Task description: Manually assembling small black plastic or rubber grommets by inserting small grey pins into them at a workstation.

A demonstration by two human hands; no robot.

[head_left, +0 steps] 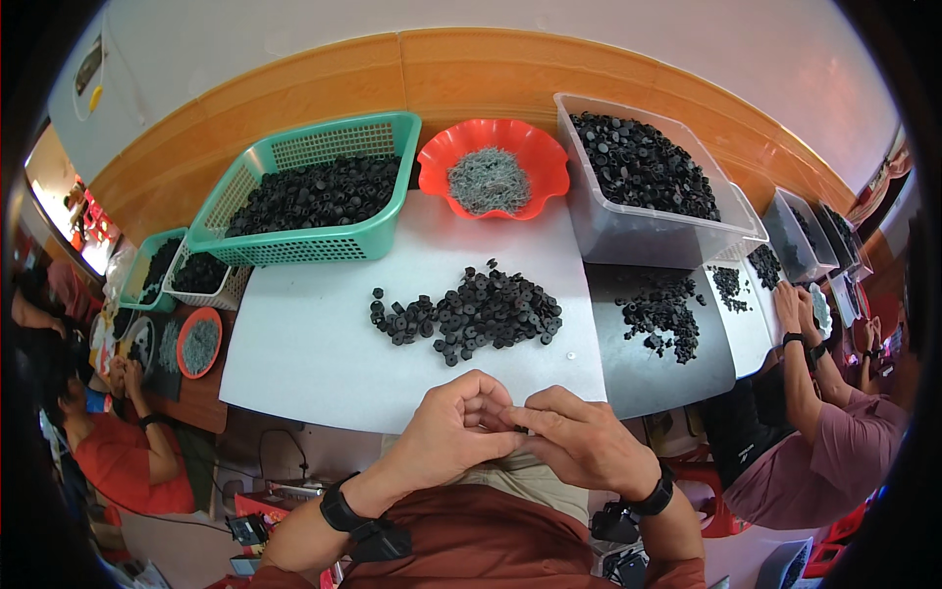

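Observation:
My left hand (459, 424) and my right hand (581, 437) meet in front of the white table's near edge, fingers closed and fingertips together. A small dark part (519, 429) shows between them, pinched by my right thumb and forefinger; most of it is hidden. What my curled left fingers grip cannot be made out. Just beyond my hands, a heap of black round parts with centre holes (491, 312) lies on the white tabletop (304, 344). To the right, smaller black parts (662, 316) are scattered on a dark grey board (628, 388).
Along the wall stand a green basket (294, 245) of black parts, a red wavy-rimmed bowl (549, 157) of thin grey metal pieces, and a clear bin (638, 231) of black parts. One co-worker (132, 442) sits at left, another (824, 432) at right.

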